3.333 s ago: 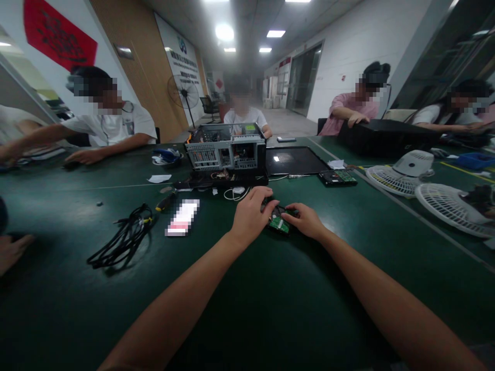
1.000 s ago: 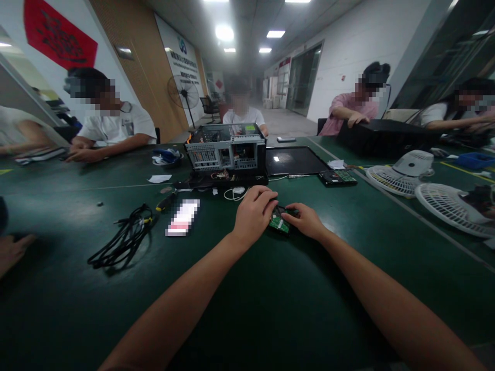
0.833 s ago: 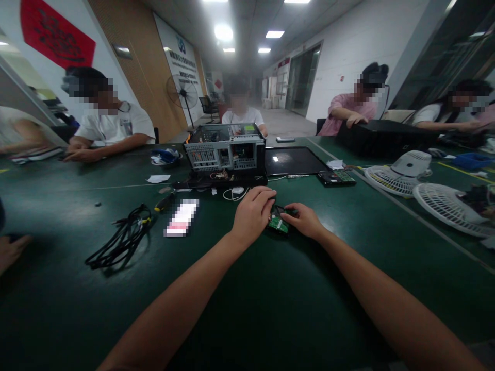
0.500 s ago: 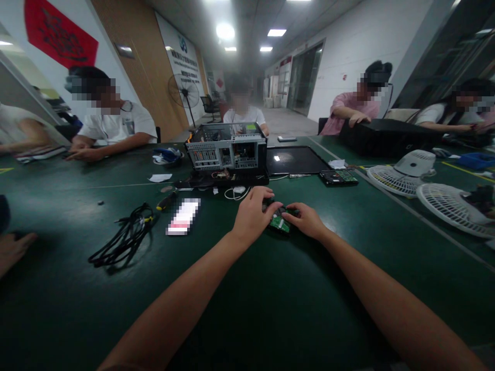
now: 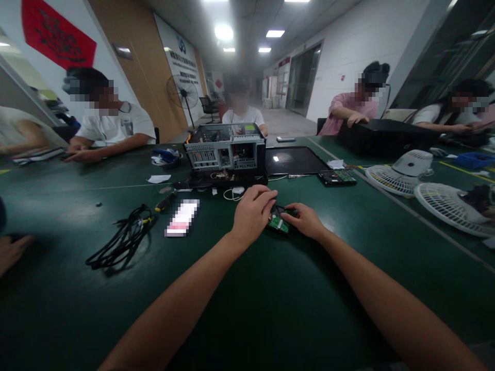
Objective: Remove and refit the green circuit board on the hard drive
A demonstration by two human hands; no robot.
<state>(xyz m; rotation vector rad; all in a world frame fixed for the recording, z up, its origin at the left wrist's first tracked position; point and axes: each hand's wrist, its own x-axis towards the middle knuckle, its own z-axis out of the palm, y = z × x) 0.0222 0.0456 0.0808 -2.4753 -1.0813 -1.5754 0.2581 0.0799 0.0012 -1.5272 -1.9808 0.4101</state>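
Observation:
A hard drive with a green circuit board facing up lies low over the green table in front of me. My left hand curls over its left and far side, fingers bent close together with the thumb beneath, touching the drive. The fingertips of that hand are partly hidden. From the right, my right hand grips the drive's edge, its thumb on top and its fingers bent around the far right corner. Behind the drive stands an opened computer case, its metal frame and inner bays exposed.
Left of my hands lie a blurred-out phone, a screwdriver and a coiled black cable. Farther right are a black panel, another hard drive and white fan parts. Several people sit around the table.
My left thumb has drawn back from the top of the hard drive toward the fingers, uncovering more of the board. The right hand has barely moved.

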